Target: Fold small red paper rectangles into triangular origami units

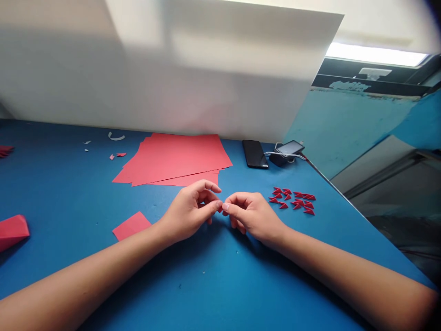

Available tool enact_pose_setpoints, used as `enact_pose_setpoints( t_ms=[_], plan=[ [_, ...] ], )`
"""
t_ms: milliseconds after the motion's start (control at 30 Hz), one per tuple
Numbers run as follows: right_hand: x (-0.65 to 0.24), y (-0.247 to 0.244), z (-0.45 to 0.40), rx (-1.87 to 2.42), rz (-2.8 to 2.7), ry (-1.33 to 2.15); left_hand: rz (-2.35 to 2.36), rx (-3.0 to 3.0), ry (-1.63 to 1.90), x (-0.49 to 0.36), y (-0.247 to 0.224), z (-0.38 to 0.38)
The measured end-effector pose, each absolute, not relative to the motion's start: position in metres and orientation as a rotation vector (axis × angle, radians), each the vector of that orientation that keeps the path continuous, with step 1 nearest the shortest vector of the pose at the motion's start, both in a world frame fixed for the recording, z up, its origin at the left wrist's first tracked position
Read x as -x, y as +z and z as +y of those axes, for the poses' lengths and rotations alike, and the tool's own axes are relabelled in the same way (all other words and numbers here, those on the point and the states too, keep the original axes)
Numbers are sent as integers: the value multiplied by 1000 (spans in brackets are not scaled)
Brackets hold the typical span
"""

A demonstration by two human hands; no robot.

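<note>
Between the fingertips of both hands sits a small piece of folded red paper (pixel 220 209), mostly covered by the thumbs and fingers. My left hand (pixel 195 207) pinches its left side, thumb against finger, with the index finger raised above. My right hand (pixel 251 214) pinches the other side. Several small folded red paper triangles (pixel 298 202) lie in loose groups to the right of my right hand. A red paper square (pixel 132 225) rests on the blue table (pixel 206 285), partly behind my left forearm.
Red paper sheets (pixel 182 158) lie stacked at the back. A black phone (pixel 255 154) and a device with a white cable (pixel 290 148) stand back right. Small scraps (pixel 120 155) lie back left, a folded red paper piece (pixel 14 232) far left. A white board (pixel 206 92) rises behind.
</note>
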State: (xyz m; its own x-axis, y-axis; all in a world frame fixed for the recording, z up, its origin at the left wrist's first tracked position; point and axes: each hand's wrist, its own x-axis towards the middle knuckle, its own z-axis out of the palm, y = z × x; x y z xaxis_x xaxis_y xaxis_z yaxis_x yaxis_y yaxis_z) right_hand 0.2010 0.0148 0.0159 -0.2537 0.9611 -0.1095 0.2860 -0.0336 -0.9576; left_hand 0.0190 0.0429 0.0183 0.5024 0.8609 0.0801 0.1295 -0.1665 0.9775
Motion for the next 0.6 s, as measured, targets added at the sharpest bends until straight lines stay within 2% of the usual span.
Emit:
enact_pose_setpoints(
  t_ms=[233,600],
  plan=[
    [-203,13,16,1257,-1634,1354,883,-1567,841,-20,17,42],
    [-201,12,10,1293,-1741,1109,833,-1482,825,-21,14,43]
  ],
)
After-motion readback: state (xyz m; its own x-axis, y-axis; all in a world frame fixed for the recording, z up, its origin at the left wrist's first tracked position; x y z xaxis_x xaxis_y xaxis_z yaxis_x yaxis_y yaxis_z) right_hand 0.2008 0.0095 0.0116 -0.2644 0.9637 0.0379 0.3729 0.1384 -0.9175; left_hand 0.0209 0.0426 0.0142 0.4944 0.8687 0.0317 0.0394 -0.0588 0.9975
